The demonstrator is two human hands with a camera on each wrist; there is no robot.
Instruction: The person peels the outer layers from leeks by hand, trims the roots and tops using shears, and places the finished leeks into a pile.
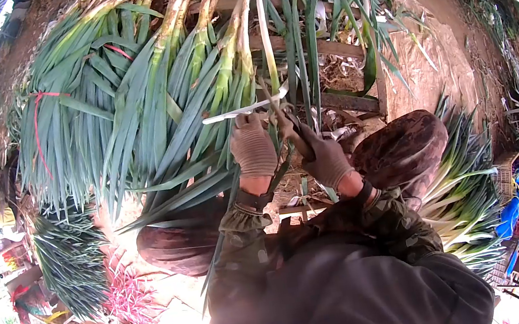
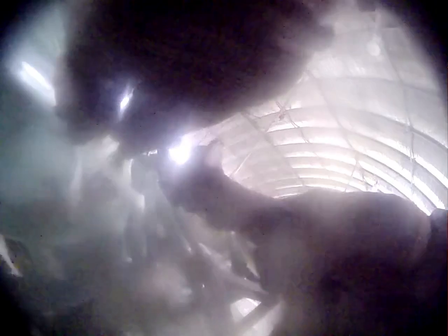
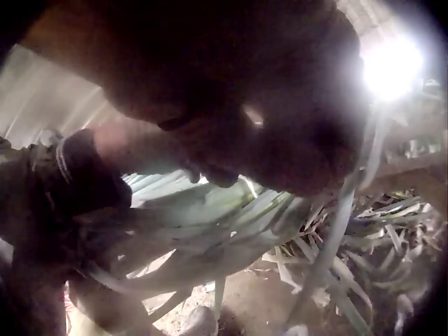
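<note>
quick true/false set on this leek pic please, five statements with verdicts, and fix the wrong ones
1. The left hand and right hand both wear gloves. True.
2. In the head view, the large heap of green stalks lies mostly to the right of both hands. False: it lies mostly to their left and beyond them.
3. A long white strip shows at the fingers of the left hand. True.
4. The sleeves of the person working are plain white. False: they are dark green and mottled.
5. The hands are held far apart, one at each edge of the head view. False: they are close together, near the middle.
</note>
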